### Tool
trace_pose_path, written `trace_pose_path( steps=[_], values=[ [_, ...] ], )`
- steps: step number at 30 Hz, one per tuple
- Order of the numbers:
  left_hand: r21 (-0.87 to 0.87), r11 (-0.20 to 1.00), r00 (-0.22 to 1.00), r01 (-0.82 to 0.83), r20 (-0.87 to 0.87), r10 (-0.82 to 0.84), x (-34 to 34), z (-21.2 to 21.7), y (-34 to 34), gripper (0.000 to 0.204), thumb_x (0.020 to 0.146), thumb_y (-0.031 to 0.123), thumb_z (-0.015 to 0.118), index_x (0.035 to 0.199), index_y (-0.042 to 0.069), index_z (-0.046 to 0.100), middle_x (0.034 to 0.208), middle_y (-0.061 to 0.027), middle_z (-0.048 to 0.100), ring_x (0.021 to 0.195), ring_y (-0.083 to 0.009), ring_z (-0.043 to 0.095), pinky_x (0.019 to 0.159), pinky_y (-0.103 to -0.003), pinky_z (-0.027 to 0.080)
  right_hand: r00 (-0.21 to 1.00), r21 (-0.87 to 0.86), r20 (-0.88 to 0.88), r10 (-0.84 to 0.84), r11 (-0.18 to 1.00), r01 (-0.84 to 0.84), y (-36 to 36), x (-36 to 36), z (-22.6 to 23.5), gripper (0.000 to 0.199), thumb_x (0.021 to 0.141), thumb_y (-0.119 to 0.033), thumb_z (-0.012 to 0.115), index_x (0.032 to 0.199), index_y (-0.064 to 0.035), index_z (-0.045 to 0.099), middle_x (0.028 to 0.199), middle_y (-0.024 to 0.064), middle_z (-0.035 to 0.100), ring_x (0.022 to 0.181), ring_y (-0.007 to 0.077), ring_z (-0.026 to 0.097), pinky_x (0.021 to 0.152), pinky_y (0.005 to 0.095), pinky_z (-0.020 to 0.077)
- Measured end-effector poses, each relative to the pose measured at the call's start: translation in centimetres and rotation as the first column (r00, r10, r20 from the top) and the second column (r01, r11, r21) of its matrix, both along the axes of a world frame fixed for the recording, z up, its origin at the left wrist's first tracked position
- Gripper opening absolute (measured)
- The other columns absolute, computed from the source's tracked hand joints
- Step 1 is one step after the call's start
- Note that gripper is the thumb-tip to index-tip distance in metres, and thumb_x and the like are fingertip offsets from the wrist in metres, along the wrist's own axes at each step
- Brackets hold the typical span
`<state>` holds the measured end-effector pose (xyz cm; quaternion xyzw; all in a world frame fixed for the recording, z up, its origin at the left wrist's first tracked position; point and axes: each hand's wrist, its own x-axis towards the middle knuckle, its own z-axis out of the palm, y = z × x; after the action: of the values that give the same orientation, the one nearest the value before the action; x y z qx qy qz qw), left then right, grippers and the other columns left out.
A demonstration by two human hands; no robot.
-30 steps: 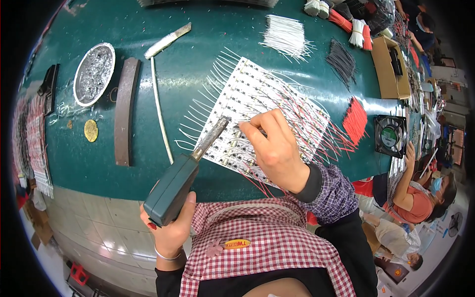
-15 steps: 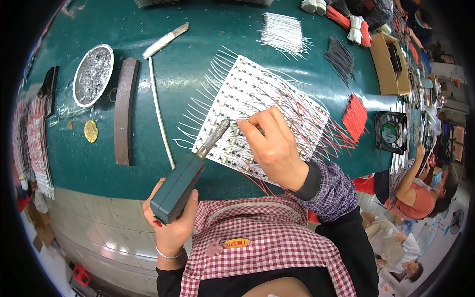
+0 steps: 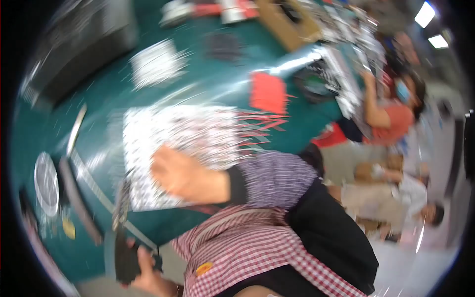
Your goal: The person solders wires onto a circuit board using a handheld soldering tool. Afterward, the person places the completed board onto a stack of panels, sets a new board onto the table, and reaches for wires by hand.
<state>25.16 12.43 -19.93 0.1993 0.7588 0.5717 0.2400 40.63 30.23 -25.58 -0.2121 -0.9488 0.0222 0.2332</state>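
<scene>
Motion blurs this view. My left hand, low at the left, is wrapped round the dark green handle of a soldering gun. Its metal tip points up beside the left edge of a white circuit board panel. Over the panel's lower middle, my right hand has its fingers curled together. Whatever the fingertips may pinch is hidden by the blur. Rows of small parts and many thin wires cover the panel, with red wires sticking out past its right side.
Bundles of white wires, black wires and red wires lie beyond the panel. A cardboard box and a fan stand at the right. At the left are a bowl and a brown bar. Co-workers sit at right.
The whole view has swung, shifting the table's things leftward. The soldering gun's tip has moved off the panel to beside its left edge. My right hand stays over the panel.
</scene>
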Motion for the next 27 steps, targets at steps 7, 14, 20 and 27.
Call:
trace_pose_path(
  steps=[7,14,20,27],
  values=[
    [0.149,0.983,0.99,0.106,0.071,-0.118,-0.8,0.5,1.5,0.036,0.083,0.006,0.073,0.114,-0.001,0.055,0.097,-0.0089,0.06,0.084,-0.0187,0.055,0.068,-0.033,0.045,0.978,-0.037,-0.151,-0.143,0.99,0.139,-0.3,-0.2,0.2,0.016,0.066,-0.02,0.063,0.066,-0.0043,0.062,0.081,0.0086,0.055,0.088,0.0252,0.051,0.071,0.0354,0.0491],
    [0.151,0.988,0.986,0.024,0.162,-0.049,-1.9,-0.1,0.8,0.031,0.084,0.002,0.065,0.113,-0.004,0.056,0.099,-0.0109,0.061,0.067,-0.0127,0.05,0.057,-0.026,0.039,0.97,-0.128,-0.233,-0.067,0.991,0.038,0.1,-0.5,-1.0,0.022,0.069,-0.015,0.059,0.082,0.0013,0.062,0.083,0.0105,0.052,0.085,0.0254,0.052,0.067,0.0316,0.0477],
    [0.203,0.976,0.968,0.079,0.217,-0.123,-0.8,0.7,1.1,0.052,0.074,-0.011,0.066,0.123,-0.005,0.054,0.109,-0.0153,0.064,0.064,-0.0096,0.052,0.049,-0.021,0.04,0.959,-0.23,-0.27,-0.083,0.973,0.02,0.5,1.5,3.7,0.024,0.068,-0.003,0.064,0.092,-0.0001,0.064,0.079,0.0078,0.053,0.075,0.0237,0.055,0.062,0.0343,0.0463],
    [0.046,0.993,0.982,0.108,0.154,-0.113,-0.6,0.2,-0.8,0.041,0.076,-0.004,0.075,0.115,-0.004,0.063,0.104,-0.0108,0.067,0.076,-0.0141,0.062,0.062,-0.025,0.049,0.975,-0.282,-0.215,-0.06,0.959,-0.003,0.3,0.0,3.0,0.025,0.067,0.006,0.069,0.09,-0.0027,0.067,0.073,0.0059,0.052,0.07,0.0237,0.054,0.057,0.0345,0.0444]
  ],
)
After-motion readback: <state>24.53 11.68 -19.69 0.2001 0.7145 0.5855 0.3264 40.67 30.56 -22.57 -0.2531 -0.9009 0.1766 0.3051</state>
